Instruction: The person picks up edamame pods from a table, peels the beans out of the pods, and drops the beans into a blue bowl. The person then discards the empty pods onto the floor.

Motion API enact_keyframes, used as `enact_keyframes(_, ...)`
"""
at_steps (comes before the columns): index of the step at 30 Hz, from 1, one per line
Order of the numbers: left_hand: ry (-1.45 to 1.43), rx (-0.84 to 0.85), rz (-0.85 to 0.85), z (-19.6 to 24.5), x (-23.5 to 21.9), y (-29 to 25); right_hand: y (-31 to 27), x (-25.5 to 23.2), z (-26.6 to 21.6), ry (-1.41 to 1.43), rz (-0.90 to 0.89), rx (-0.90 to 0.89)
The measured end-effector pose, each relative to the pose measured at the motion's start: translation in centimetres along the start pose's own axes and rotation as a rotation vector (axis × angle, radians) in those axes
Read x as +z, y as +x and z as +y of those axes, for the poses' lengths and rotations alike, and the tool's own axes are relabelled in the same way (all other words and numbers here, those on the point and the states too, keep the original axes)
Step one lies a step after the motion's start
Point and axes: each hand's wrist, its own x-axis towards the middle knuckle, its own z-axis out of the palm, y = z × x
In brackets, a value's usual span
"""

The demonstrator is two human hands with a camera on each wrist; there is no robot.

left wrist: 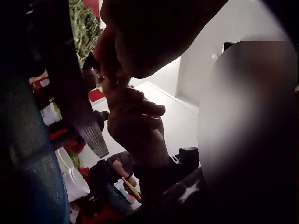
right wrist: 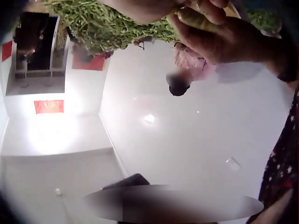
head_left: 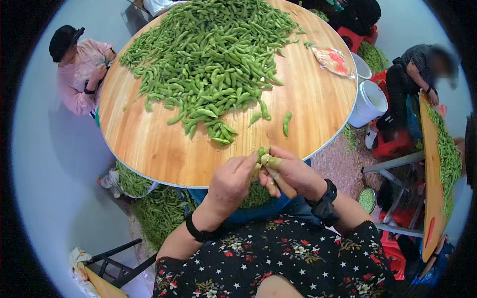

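Over the near edge of the round table, both hands meet at a green edamame pod [head_left: 261,151]. My left hand [head_left: 226,184] pinches the pod between thumb and fingertips. The right hand [head_left: 300,174] is curled in close against it, its fingertips also on the pod. Pale yellowish wrapping [head_left: 271,161] shows around the fingertips. In the dark left wrist view, the right hand [left wrist: 135,123] has its fingers bent. The right wrist view catches the left hand [right wrist: 229,42] at the top.
A large heap of edamame pods [head_left: 208,64] covers much of the wooden table [head_left: 318,114]. A few loose pods [head_left: 287,124] lie nearer the hands. At right are a plastic packet [head_left: 334,61] and a white bucket [head_left: 370,103]. Other people [head_left: 82,74] sit around.
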Motion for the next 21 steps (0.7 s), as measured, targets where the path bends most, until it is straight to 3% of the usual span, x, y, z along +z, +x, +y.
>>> enact_keyframes(1,-0.002,0.002,-0.006,0.3,0.1,-0.2,-0.1,0.2,0.2,0.006,0.003,-0.001)
enact_keyframes(3,-0.632,-0.784,-0.018,0.9,0.2,-0.3,-0.3,0.8,0.6,-0.195,0.03,-0.102)
enact_keyframes(7,-0.609,-0.667,0.001,0.4,0.8,-0.2,-0.1,0.2,0.6,-0.213,0.049,-0.154)
enact_keyframes(9,-0.347,-0.467,-0.001,0.3,0.7,0.1,-0.5,0.1,-0.4,-0.433,0.115,-0.076)
enact_keyframes(10,-0.345,-0.464,-0.005,0.3,0.7,0.2,-0.2,-0.2,0.0,-0.431,0.116,-0.079)
enact_keyframes(12,-0.16,-0.296,-0.048,0.4,0.5,0.3,0.6,-1.1,1.2,-0.845,0.412,-0.613)
enact_keyframes(13,-0.162,-0.294,-0.054,0.4,0.3,0.3,0.7,-1.1,1.1,-0.84,0.418,-0.612)
enact_keyframes(15,-0.103,-0.126,-0.074,0.6,0.1,0.4,1.1,-1.2,0.8,-0.91,0.364,-0.696)
enact_keyframes(21,-0.113,-0.119,-0.109,1.2,-0.6,0.1,1.2,-0.2,0.9,-1.04,0.273,-0.736)
